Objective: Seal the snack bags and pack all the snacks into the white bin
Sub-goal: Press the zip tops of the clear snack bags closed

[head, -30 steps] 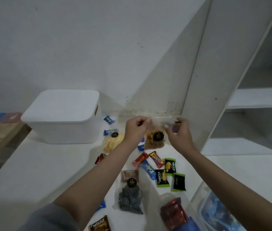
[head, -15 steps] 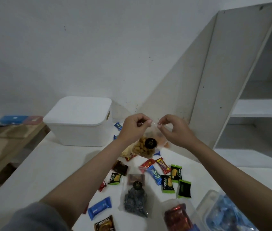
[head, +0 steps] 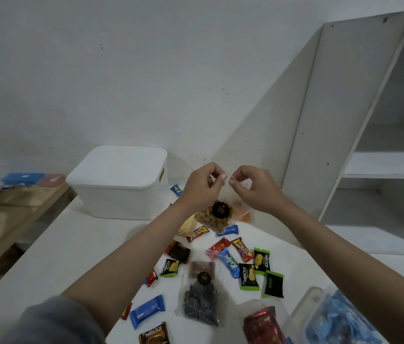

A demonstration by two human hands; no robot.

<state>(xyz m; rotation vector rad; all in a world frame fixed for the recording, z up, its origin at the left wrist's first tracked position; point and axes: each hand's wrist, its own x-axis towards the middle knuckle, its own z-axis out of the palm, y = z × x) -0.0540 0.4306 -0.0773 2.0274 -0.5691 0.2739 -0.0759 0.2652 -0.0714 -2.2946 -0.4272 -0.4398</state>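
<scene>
I have both hands raised at the centre of the frame, the left hand [head: 202, 186] and the right hand [head: 254, 188] nearly meeting, each grip a narrow pinch of thumb and forefinger on the top edge of a clear snack bag [head: 217, 216]. The bag hangs below my fingers, off the table [head: 54, 254], filled with golden-brown puffed pieces and marked by a round black label reading Pang Pong. Just behind it at the right I see another clear bag with orange contents [head: 244, 214], partly hidden by my right wrist. Below the held bag, small wrapped snacks are scattered over the white table: blue Kalpa bars [head: 229, 263], green Nextar packs [head: 261, 260], red wrappers [head: 219, 245] and a dark brown one [head: 179, 252]. Nearer the bottom of the frame lies a clear bag of dark spiral cookies [head: 201, 302] with its own black label, and a blue wafer pack [head: 147, 311] to its left. The white bin [head: 121, 184] stands left of centre against the wall, its lid on, well apart from my hands. At the lower right corner a clear plastic container [head: 332, 319] holds blue-wrapped pieces. An open white shelf unit [head: 359, 100] fills the right side.
</scene>
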